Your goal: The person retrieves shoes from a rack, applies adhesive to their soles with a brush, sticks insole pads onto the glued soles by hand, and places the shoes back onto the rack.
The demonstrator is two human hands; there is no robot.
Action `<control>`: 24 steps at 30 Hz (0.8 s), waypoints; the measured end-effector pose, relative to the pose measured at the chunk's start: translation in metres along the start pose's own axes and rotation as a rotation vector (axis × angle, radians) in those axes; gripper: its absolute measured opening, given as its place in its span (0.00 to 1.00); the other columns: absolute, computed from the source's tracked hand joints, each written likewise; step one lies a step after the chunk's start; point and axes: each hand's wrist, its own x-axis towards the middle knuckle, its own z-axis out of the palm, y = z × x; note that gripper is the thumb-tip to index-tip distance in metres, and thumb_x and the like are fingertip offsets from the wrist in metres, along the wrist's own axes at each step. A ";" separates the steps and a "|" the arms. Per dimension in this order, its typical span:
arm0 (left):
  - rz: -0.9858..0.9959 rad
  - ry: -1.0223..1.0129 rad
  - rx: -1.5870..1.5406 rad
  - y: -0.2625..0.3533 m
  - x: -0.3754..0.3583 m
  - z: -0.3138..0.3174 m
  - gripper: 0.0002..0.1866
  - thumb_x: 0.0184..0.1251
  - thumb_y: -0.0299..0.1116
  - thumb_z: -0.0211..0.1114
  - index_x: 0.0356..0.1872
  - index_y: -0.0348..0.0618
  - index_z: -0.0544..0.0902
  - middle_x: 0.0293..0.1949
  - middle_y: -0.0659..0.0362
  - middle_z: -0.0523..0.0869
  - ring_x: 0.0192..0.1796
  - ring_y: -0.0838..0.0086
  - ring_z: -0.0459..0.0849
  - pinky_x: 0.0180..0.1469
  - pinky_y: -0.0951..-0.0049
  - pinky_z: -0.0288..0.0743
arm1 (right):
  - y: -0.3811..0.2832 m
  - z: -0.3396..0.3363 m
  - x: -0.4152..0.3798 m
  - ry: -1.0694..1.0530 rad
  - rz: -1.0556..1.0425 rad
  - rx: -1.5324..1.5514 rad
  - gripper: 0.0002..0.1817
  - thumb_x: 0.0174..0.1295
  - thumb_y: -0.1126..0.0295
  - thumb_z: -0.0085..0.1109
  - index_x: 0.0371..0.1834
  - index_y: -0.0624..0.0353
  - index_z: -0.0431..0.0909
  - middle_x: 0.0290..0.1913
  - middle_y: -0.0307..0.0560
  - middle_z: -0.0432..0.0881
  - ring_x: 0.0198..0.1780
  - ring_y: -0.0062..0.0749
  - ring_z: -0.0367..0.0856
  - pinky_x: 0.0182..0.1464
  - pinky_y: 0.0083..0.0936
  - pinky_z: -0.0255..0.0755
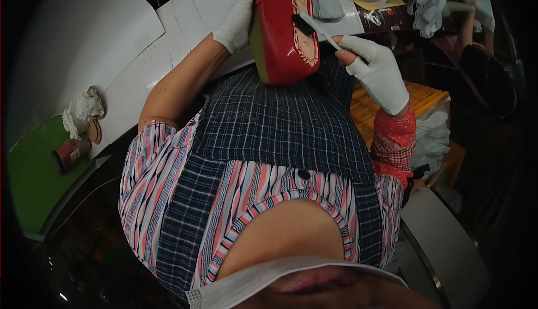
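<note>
White bench [168, 40] behind, can [70, 153] and rag [87, 106] on it. Head view: left hand [238, 20] fingers wrapped round red shoe [280, 29], propped against the apron. Right hand [378, 71] fingers pinched shut on brush [314, 26], bristles touching the sole.

Left hand [238, 20]: white cloth glove on my hand — ends at the wrist, forearm left uncovered.
Right hand [378, 71]: the same white glove, thicker-looking, cuff reaching just past my wrist.
Right forearm: a red patterned sleeve cover, dotted above and checked lower down.
Top: short-sleeved, wavy stripes in pink, white and navy, with a striped round neckline.
Apron: dark navy check with thin pale lines — one dark button at my chest.
Chin: a white face mask.
</note>
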 end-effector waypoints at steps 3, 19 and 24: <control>-0.013 0.011 -0.027 -0.002 0.002 -0.002 0.45 0.58 0.72 0.43 0.65 0.43 0.62 0.55 0.45 0.76 0.52 0.61 0.81 0.46 0.61 0.83 | -0.013 -0.003 -0.002 -0.038 0.048 0.019 0.16 0.60 0.72 0.60 0.51 0.63 0.78 0.33 0.43 0.83 0.32 0.17 0.77 0.35 0.14 0.72; -0.278 -0.172 -0.260 -0.017 -0.012 0.013 0.42 0.62 0.69 0.42 0.65 0.45 0.63 0.58 0.49 0.73 0.55 0.64 0.78 0.55 0.64 0.78 | -0.027 0.005 0.004 -0.127 -0.315 -0.011 0.16 0.54 0.77 0.63 0.47 0.60 0.80 0.33 0.39 0.79 0.28 0.19 0.74 0.30 0.16 0.68; -0.521 -0.801 -1.018 -0.039 -0.009 0.008 0.35 0.66 0.62 0.46 0.67 0.50 0.62 0.60 0.50 0.73 0.56 0.66 0.78 0.56 0.68 0.77 | -0.031 0.005 0.008 -0.168 -0.348 -0.036 0.17 0.53 0.79 0.63 0.48 0.57 0.80 0.36 0.40 0.81 0.34 0.22 0.77 0.35 0.17 0.71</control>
